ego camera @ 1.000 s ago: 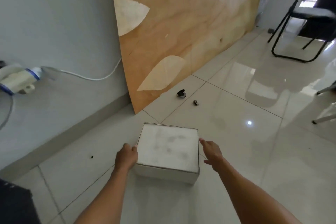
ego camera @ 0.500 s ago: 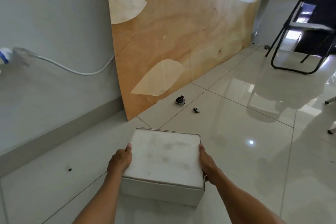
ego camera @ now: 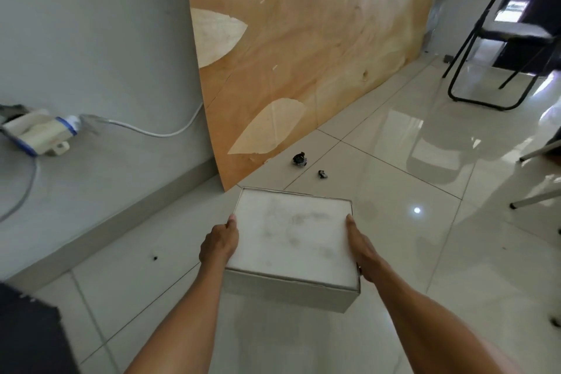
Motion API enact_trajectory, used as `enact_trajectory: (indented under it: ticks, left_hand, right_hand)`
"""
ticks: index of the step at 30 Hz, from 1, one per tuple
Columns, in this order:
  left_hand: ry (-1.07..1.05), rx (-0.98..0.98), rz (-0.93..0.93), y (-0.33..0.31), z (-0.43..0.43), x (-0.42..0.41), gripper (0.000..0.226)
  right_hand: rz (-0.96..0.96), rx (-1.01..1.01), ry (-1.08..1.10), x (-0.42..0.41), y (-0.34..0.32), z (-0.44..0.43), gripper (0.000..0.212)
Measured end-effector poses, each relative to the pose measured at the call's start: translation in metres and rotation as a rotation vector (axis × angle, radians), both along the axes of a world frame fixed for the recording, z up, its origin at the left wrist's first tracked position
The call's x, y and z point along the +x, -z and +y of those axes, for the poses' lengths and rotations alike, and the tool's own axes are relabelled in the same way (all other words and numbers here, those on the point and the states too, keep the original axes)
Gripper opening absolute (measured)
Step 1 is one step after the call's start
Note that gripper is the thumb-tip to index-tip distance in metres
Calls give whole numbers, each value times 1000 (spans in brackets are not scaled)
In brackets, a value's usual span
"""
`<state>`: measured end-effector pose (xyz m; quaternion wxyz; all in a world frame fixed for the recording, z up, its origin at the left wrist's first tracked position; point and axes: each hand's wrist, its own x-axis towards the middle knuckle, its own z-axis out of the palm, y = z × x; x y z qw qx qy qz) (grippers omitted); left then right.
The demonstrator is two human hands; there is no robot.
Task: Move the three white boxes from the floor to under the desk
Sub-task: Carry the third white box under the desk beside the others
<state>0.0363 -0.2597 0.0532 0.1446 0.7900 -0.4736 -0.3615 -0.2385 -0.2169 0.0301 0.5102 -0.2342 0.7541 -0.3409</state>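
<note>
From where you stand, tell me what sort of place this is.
Probably an office or workroom mid-setup: glossy tiled floor, a bare plywood sheet leaning on the wall, and a black folding chair.

White box [ego camera: 293, 238], one only in view: squarish, shallow cardboard, lid shut, top smudged with faint grey marks. Held level above the tiled floor [ego camera: 409, 267], clasped at its left and right edges, near side facing the camera. Far edge close to the bottom corner of a leaning plywood sheet [ego camera: 303, 70].
</note>
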Motion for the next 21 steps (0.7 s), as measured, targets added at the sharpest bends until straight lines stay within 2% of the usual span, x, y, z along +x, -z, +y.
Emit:
enact_trajectory:
  ticks: [3,5,8,14,19,21]
  left_hand:
    - [-18,18,40,-61,45,-2,72]
    - [-17,35,58,-107,76,-1,72]
    - [-25,67,52,-151,129,3,71]
    - [-24,130,67,-231,229,24,70]
    - [-35,118,89,-266,330,56,70]
    - [-59,108,115,-271,373,73,68]
  right_hand:
    - [-15,25,-4,-1,-62,41,84]
    - [7,44,-4,-2,-112,70,93]
    - [41,54,-11,-4,-153,118,108]
    - [52,122,-62,11,-226,218,115]
    - [83,100,-96,47,-265,312,96]
    - [79,95,-120,63,-270,348,98]
